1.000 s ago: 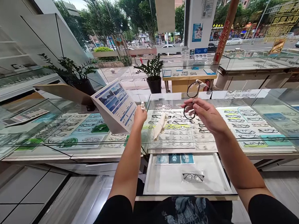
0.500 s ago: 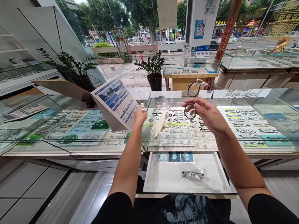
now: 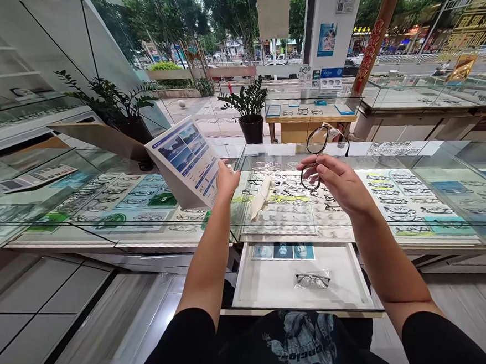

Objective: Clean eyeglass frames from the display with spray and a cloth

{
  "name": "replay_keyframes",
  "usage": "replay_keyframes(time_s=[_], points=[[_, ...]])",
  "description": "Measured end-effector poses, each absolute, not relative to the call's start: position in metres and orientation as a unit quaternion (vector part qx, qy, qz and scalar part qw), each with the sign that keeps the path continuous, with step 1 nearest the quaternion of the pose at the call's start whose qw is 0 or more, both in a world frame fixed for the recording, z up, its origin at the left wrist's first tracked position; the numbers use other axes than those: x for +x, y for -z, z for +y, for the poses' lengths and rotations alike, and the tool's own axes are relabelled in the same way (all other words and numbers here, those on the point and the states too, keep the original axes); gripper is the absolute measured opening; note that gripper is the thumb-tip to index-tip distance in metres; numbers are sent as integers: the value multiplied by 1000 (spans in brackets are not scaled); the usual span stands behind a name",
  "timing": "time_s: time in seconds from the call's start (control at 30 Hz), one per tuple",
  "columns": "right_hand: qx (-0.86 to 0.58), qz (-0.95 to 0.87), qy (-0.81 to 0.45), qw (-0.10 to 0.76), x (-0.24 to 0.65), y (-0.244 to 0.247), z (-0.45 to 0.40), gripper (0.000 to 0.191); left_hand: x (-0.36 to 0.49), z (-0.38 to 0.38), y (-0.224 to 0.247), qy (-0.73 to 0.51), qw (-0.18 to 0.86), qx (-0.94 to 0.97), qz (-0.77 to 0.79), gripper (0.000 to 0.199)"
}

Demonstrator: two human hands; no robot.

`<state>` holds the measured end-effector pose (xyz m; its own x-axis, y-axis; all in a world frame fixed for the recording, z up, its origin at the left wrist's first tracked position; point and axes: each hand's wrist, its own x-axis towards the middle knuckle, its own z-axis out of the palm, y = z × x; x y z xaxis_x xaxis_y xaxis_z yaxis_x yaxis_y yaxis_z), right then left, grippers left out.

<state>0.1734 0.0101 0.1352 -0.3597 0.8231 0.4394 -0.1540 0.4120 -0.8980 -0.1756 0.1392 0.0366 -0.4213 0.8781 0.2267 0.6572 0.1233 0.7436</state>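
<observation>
My left hand (image 3: 228,182) is closed beside the right edge of a standing printed card (image 3: 191,160), around a small white bottle (image 3: 230,169) that is mostly hidden by the fingers. My right hand (image 3: 338,181) pinches dark-rimmed glasses (image 3: 317,140) near the bridge, one lens above the other, over the glass counter. A cream cloth (image 3: 261,198) lies on the counter between my hands, above rows of displayed frames.
Below, an open white drawer (image 3: 271,288) holds bagged glasses (image 3: 313,281) and a photo strip (image 3: 283,251). Potted plants (image 3: 249,106) stand beyond the counter (image 3: 296,235). A brown board (image 3: 98,141) leans behind the printed card.
The white bottle shows less above my left hand, whose fingers now reach up nearer the card's edge. My right hand and the glasses have hardly moved. The view has shifted slightly.
</observation>
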Motion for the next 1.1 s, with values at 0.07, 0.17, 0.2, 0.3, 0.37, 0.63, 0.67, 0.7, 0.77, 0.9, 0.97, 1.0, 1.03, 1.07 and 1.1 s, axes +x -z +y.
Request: replay_keyframes(time_s=[0.07, 0.17, 0.2, 0.3, 0.37, 0.63, 0.67, 0.7, 0.77, 0.9, 0.97, 1.0, 1.03, 1.07, 1.1], points=[[-252, -671, -479, 506, 173, -136, 10, 35, -172, 136, -43, -431, 111, 525, 725, 64], [-246, -671, -481, 507, 173, -136, 9, 32, -165, 131, -54, -470, 59, 530, 703, 60], [-245, -672, -480, 508, 173, -136, 9, 31, -163, 129, -57, -484, 44, 534, 692, 58], [-251, -675, -475, 506, 173, -137, 9, 32, -155, 125, -66, -515, 11, 557, 652, 52], [-256, -675, -473, 506, 173, -137, 9, 35, -148, 124, -70, -512, -1, 581, 633, 50], [-247, -668, -482, 509, 173, -136, 9, 31, -115, 120, -66, -409, 54, 658, 629, 42], [-248, -669, -481, 509, 173, -136, 9, 32, -111, 121, -63, -389, 61, 663, 637, 43], [-250, -671, -479, 508, 173, -136, 9, 32, -107, 121, -59, -370, 66, 666, 644, 43], [-254, -673, -475, 506, 173, -136, 9, 34, -100, 123, -51, -341, 73, 669, 657, 41], [-251, -672, -477, 508, 173, -136, 9, 34, -94, 127, -37, -291, 75, 674, 675, 30], [-252, -671, -477, 509, 173, -137, 9, 35, -93, 127, -33, -271, 71, 674, 683, 29], [-253, -671, -477, 508, 173, -137, 9, 35, -94, 127, -31, -262, 69, 674, 687, 31], [-254, -671, -477, 508, 173, -136, 9, 35, -94, 127, -30, -252, 69, 673, 692, 32], [-253, -671, -476, 508, 173, -136, 9, 35, -95, 127, -30, -243, 69, 673, 696, 33], [-252, -672, -477, 508, 174, -136, 9, 34, -95, 128, -29, -233, 71, 672, 699, 32]])
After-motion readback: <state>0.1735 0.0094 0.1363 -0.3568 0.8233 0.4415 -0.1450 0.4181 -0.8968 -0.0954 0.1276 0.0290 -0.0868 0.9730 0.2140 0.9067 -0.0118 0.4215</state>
